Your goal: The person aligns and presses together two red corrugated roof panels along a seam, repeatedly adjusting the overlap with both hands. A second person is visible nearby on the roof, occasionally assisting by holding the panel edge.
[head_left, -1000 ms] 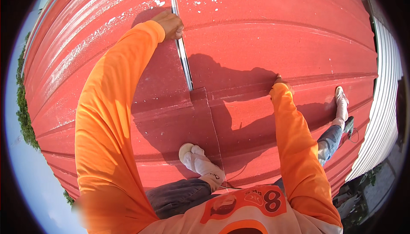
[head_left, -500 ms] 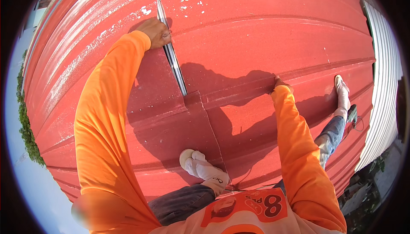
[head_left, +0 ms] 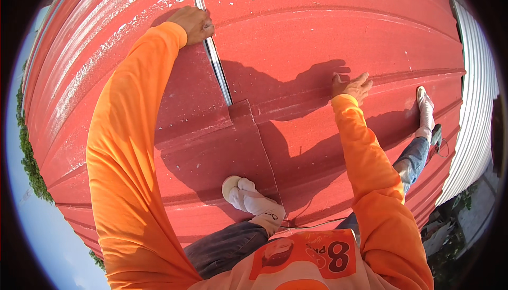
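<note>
Red ribbed metal roofing (head_left: 328,41) spreads out beneath me. My left hand (head_left: 194,24) is closed over the edge of the left roofing sheet (head_left: 180,86), its fingers curled at the seam and their tips hidden. Along that seam runs a narrow silvery and dark strip (head_left: 217,65), which ends where the sheets overlap lower down. Over to the right, my right hand (head_left: 353,87) is open with fingers spread, holding nothing, just by a raised rib. Whether it touches the metal I cannot tell.
My left foot (head_left: 251,200) and right foot (head_left: 425,107) are planted on the roof. Beside the right foot lies a dark green object (head_left: 436,135) with a cord. Past the right edge is a pale corrugated roof (head_left: 473,115). Trees (head_left: 33,163) show beyond the left edge.
My right hand has lifted from the rib, opening and spreading its fingers. My left hand keeps its place at the seam while the whole view has shifted slightly.
</note>
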{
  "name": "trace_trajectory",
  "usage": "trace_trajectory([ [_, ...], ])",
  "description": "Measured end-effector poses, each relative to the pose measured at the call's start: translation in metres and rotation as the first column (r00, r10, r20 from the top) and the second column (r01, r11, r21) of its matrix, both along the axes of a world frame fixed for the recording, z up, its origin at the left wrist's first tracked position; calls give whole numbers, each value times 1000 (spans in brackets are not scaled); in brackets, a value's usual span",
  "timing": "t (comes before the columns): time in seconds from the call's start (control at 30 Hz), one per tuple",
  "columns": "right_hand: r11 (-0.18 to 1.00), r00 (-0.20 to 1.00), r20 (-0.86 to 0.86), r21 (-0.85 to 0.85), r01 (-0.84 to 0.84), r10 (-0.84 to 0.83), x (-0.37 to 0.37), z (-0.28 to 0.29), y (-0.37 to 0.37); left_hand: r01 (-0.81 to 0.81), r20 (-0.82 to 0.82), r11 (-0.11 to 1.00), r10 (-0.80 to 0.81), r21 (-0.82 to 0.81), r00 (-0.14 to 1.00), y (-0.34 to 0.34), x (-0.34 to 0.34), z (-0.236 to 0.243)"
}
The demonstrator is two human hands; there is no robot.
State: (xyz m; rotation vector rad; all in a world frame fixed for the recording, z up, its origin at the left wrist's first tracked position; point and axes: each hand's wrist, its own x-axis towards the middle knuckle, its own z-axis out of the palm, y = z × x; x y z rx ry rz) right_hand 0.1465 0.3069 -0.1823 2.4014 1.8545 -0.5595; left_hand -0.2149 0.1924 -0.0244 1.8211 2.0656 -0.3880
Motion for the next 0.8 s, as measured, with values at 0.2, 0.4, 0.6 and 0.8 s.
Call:
trace_trajectory([
  [0.2, 430, 415, -123, 365, -826, 902, -90, -6, 62, -9, -11, 1000, 9, 22, 1000, -4, -6, -5],
  [0.4, 74, 51, -198, 108, -991, 979, -184, -20, 91, -70, -45, 994, 66, -79, 997, 5, 7, 5],
  [0.6, 145, 136, -59, 168, -975, 989, -185, -29, 57, -37, -13, 996, 38, 78, 999, -11, -4, -14],
  [0.8, 132, 121, -59, 232, -964, 991, -184, -35, 61, -102, -56, 988, 96, -117, 994, 1, 5, 0],
])
